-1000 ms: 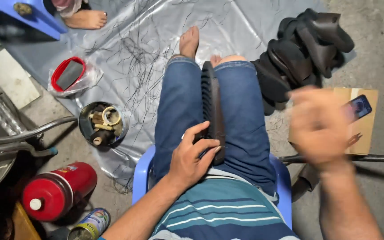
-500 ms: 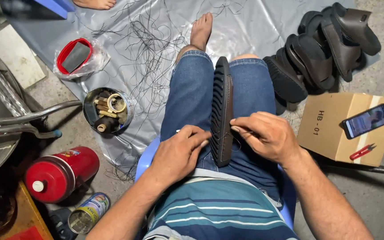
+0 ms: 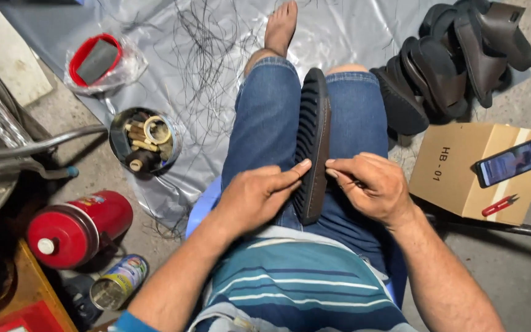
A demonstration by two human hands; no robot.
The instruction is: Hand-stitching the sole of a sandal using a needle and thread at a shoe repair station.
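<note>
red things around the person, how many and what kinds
red cylinder tank: 1
red-rimmed tray in a plastic bag: 1
small red clippers on the cardboard box: 1
total: 3

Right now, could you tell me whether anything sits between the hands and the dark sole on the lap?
Nothing visible does. The left hand rests against the dark sole, fingertips on its edge; the right hand pinches at its other edge.
</note>
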